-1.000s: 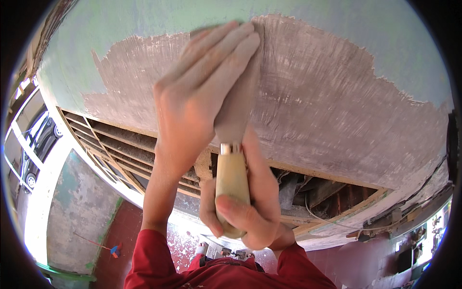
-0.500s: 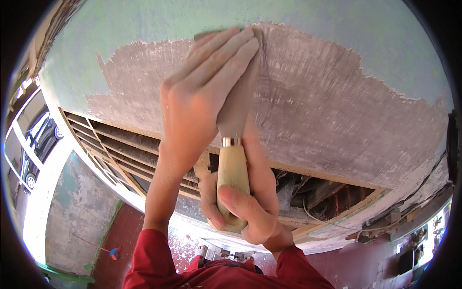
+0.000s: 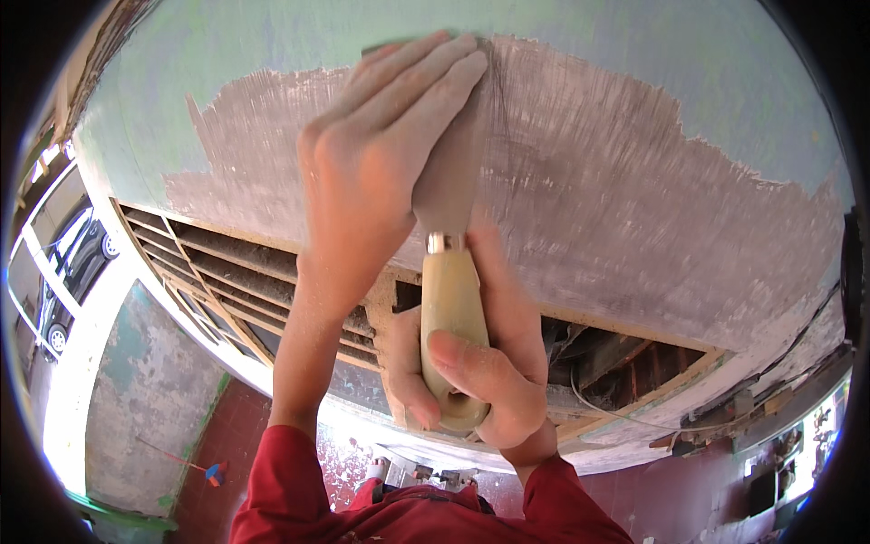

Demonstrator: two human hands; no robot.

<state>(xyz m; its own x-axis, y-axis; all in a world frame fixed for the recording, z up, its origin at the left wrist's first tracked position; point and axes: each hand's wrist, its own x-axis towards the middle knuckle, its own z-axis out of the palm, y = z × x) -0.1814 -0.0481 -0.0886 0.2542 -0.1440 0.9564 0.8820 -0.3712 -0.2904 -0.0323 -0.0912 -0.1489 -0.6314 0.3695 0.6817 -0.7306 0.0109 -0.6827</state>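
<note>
A wide putty knife with a broad metal blade (image 3: 449,181) and a pale wooden handle (image 3: 451,290) points up the wall. My right hand (image 3: 507,381) is closed round the handle, its thumb lying across the front. Stretched over the blade, my left hand (image 3: 372,136) presses it with straight fingers; its thumb is hidden. The blade's far edge meets the wall near the border between green paint (image 3: 580,32) and a scraped greyish patch (image 3: 625,190). Fingertips and dust cover part of that edge.
Below the scraped patch runs a wooden frame with slatted openings (image 3: 236,272) on the left and a broken opening with a loose cable (image 3: 625,419) on the right. A red floor (image 3: 204,453) shows far below, with a small blue-and-red object (image 3: 215,475). A dark car (image 3: 77,272) stands outside, left.
Both hands and the putty knife have slid a little up the wall. The handle has shifted slightly right, with my right hand still round it.
</note>
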